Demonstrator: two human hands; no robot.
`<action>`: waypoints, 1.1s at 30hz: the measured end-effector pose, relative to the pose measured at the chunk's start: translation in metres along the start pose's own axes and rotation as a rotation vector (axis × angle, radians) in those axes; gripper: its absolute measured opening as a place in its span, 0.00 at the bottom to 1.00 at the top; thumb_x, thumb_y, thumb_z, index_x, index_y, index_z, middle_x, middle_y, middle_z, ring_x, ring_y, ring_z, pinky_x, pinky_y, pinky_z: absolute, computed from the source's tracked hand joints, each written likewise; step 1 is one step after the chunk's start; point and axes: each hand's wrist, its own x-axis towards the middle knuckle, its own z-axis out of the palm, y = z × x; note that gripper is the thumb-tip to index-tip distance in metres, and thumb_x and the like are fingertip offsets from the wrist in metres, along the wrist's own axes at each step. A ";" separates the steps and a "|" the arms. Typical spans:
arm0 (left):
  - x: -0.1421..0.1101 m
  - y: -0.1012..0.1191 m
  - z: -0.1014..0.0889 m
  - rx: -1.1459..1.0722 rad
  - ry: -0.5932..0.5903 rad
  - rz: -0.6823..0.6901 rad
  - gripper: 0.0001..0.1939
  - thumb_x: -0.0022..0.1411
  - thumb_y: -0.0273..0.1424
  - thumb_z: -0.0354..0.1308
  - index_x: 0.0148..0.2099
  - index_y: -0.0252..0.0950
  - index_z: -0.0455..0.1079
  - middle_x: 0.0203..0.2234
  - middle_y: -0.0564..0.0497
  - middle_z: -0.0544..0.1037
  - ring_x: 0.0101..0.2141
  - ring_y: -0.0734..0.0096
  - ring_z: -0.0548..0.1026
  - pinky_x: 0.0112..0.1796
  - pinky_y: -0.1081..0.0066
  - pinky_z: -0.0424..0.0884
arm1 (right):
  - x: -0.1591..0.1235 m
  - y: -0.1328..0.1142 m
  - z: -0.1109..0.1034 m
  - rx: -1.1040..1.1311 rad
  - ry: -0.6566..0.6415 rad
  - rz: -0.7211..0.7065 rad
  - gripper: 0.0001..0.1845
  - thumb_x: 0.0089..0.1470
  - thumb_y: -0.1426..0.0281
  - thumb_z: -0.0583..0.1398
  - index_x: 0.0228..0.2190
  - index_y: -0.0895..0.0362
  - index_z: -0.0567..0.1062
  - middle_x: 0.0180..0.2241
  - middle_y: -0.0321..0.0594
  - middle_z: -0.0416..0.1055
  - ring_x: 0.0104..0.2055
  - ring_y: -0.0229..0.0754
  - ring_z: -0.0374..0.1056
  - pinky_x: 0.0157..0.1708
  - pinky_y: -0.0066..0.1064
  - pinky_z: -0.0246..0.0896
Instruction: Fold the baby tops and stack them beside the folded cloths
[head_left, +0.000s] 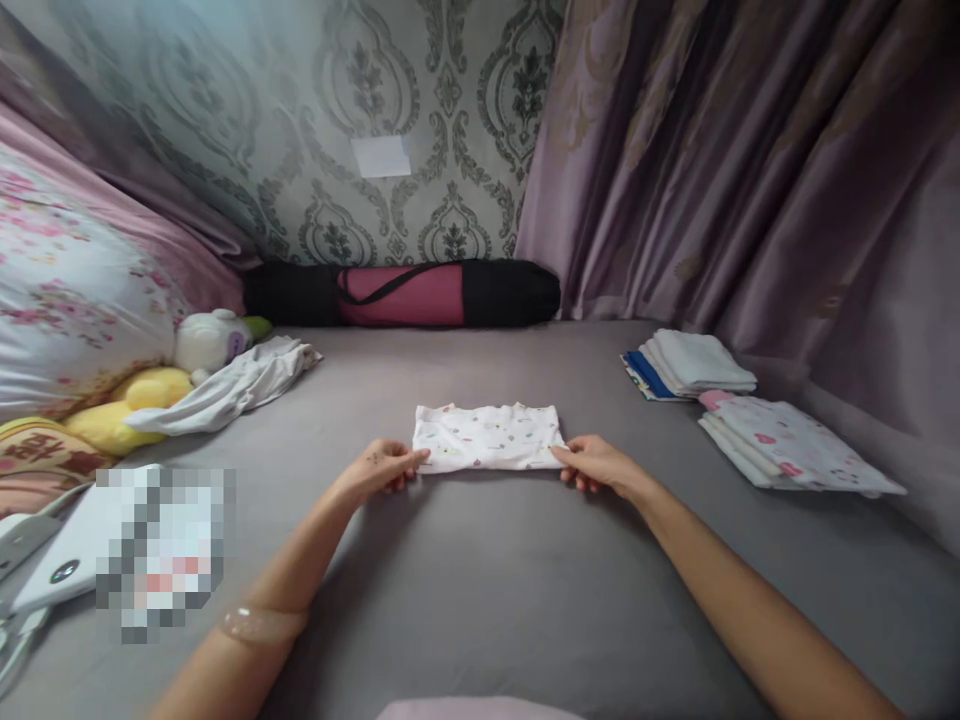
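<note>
A white garment [487, 437] with small coloured prints, folded into a wide rectangle, lies across the middle of the grey sheet. My left hand [386, 467] pinches its near left corner between thumb and fingers. At the near right corner, my right hand [596, 462] grips the cloth the same way. Both thumbs rest on top, and the fingertips underneath are partly hidden. The near edge is drawn fairly straight between the hands.
On the right are a stack of folded cloths [701, 362] and a pile of folded printed clothes [802, 440]. Leftward lie a crumpled pale cloth [232, 388], plush toys [210, 340] and a white device [82, 540]. A black and maroon long bag [405, 295] lines the wall.
</note>
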 end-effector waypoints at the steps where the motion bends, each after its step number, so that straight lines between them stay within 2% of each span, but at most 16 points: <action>1: 0.003 0.000 -0.002 0.026 0.049 0.019 0.27 0.43 0.56 0.62 0.24 0.34 0.68 0.13 0.55 0.67 0.15 0.77 0.62 0.18 0.75 0.55 | 0.004 -0.001 -0.004 -0.090 0.067 -0.031 0.15 0.54 0.59 0.62 0.27 0.59 0.74 0.20 0.41 0.75 0.15 0.32 0.62 0.13 0.21 0.50; 4: 0.021 0.006 -0.003 0.041 0.208 0.104 0.26 0.46 0.55 0.61 0.28 0.33 0.71 0.14 0.55 0.68 0.18 0.74 0.65 0.21 0.75 0.57 | 0.022 -0.010 -0.011 -0.332 0.375 -0.196 0.15 0.56 0.59 0.59 0.29 0.59 0.77 0.27 0.44 0.77 0.27 0.39 0.71 0.23 0.24 0.58; 5: 0.028 0.008 -0.002 0.042 0.253 0.133 0.25 0.47 0.53 0.61 0.29 0.33 0.72 0.15 0.54 0.69 0.20 0.73 0.66 0.22 0.74 0.57 | 0.030 -0.013 -0.011 -0.370 0.447 -0.252 0.15 0.57 0.60 0.58 0.31 0.59 0.78 0.31 0.45 0.78 0.32 0.41 0.73 0.27 0.25 0.60; 7: 0.042 0.012 0.002 0.067 0.338 0.174 0.21 0.49 0.48 0.61 0.30 0.33 0.72 0.18 0.52 0.72 0.24 0.70 0.69 0.24 0.74 0.58 | 0.043 -0.018 -0.007 -0.400 0.507 -0.315 0.15 0.57 0.61 0.57 0.36 0.59 0.78 0.36 0.46 0.78 0.38 0.43 0.73 0.32 0.27 0.61; 12: 0.065 0.011 0.012 0.221 0.475 0.270 0.12 0.54 0.39 0.56 0.33 0.34 0.71 0.27 0.48 0.75 0.30 0.67 0.71 0.31 0.72 0.61 | 0.058 -0.019 0.011 -0.529 0.539 -0.367 0.13 0.59 0.64 0.55 0.38 0.58 0.76 0.38 0.46 0.76 0.39 0.43 0.71 0.36 0.28 0.59; 17: 0.072 0.005 0.016 0.374 0.572 0.524 0.10 0.62 0.37 0.48 0.36 0.37 0.66 0.27 0.51 0.72 0.30 0.70 0.68 0.33 0.72 0.62 | 0.053 -0.015 0.016 -0.589 0.615 -0.400 0.12 0.62 0.66 0.53 0.40 0.57 0.73 0.41 0.47 0.73 0.40 0.43 0.69 0.35 0.30 0.58; 20: 0.074 0.004 0.019 0.449 0.588 0.605 0.09 0.66 0.36 0.44 0.38 0.38 0.62 0.29 0.51 0.71 0.31 0.70 0.68 0.34 0.71 0.63 | 0.049 -0.016 0.018 -0.599 0.644 -0.379 0.11 0.63 0.66 0.52 0.41 0.57 0.71 0.43 0.47 0.72 0.41 0.44 0.69 0.36 0.30 0.57; 25: 0.077 0.000 0.022 0.602 0.593 0.535 0.09 0.68 0.35 0.42 0.39 0.38 0.60 0.32 0.48 0.72 0.33 0.67 0.69 0.36 0.69 0.63 | 0.051 -0.017 0.018 -0.623 0.626 -0.321 0.12 0.64 0.65 0.51 0.43 0.57 0.70 0.45 0.47 0.72 0.42 0.44 0.69 0.36 0.31 0.57; 29: 0.077 0.002 0.016 0.598 0.581 0.458 0.08 0.67 0.35 0.45 0.38 0.38 0.61 0.30 0.48 0.72 0.33 0.65 0.71 0.36 0.67 0.65 | 0.051 -0.020 0.008 -0.656 0.523 -0.290 0.14 0.64 0.65 0.51 0.43 0.56 0.72 0.41 0.47 0.74 0.43 0.46 0.70 0.37 0.31 0.58; 31: 0.070 0.006 0.014 0.586 0.623 0.458 0.08 0.66 0.36 0.48 0.40 0.37 0.62 0.31 0.47 0.72 0.34 0.64 0.71 0.37 0.66 0.67 | 0.045 -0.023 0.004 -0.710 0.510 -0.302 0.15 0.64 0.67 0.50 0.44 0.57 0.73 0.43 0.49 0.74 0.44 0.47 0.70 0.40 0.33 0.59; 33: 0.059 0.013 0.018 0.602 0.689 0.524 0.10 0.67 0.37 0.47 0.42 0.36 0.64 0.34 0.44 0.72 0.37 0.62 0.72 0.40 0.64 0.68 | 0.033 -0.029 0.008 -0.790 0.549 -0.366 0.16 0.64 0.71 0.48 0.46 0.58 0.73 0.45 0.52 0.72 0.47 0.48 0.68 0.43 0.34 0.59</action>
